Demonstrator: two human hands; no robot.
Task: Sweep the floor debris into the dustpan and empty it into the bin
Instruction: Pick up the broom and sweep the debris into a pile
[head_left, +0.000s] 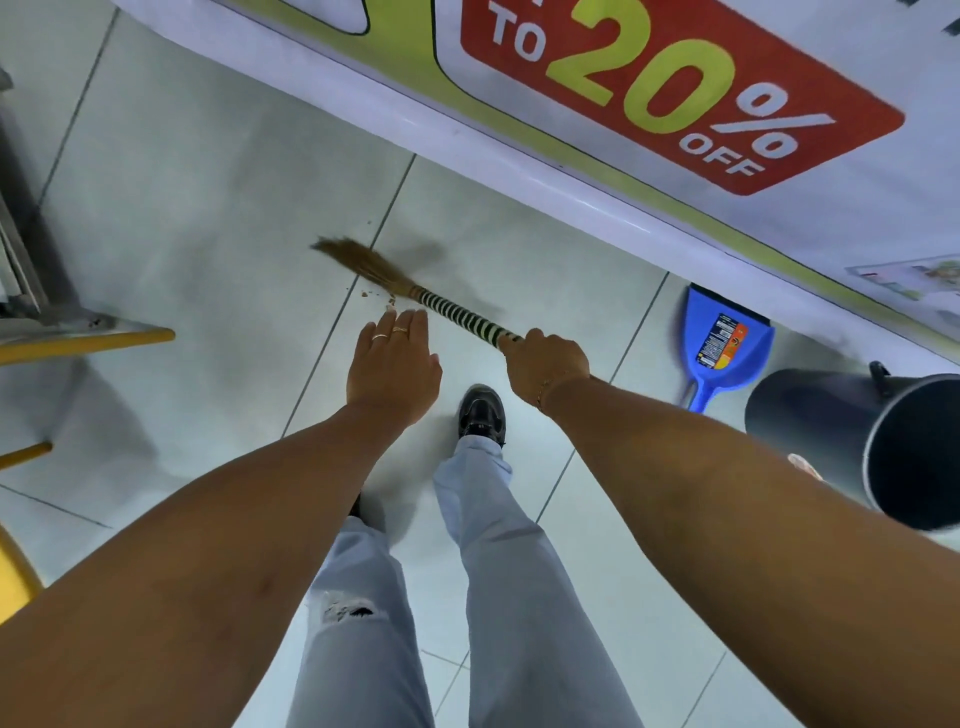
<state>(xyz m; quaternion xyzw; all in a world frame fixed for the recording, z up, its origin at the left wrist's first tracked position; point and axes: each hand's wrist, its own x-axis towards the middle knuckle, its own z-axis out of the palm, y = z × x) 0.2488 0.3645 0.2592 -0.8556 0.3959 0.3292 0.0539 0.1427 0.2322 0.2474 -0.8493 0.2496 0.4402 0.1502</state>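
Brown debris (390, 300) dots the pale tile beside a broom (415, 293) grasped in the right hand (545, 364); the left hand (393, 364) hovers released, fingers spread. Right of the broom, a blue dustpan (727, 345) leans by a dark bin (883, 441).

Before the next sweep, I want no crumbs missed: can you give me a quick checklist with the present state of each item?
1. Broom gripped by right hand: ok.
2. Left hand free, fingers spread: ok.
3. Debris gathered in one pile: not ok, bits are scattered beside the bristles.
4. Dustpan set at the debris: not ok, it lies apart by the banner.
5. Bin upright: ok.
6. Bin contents: cannot tell.
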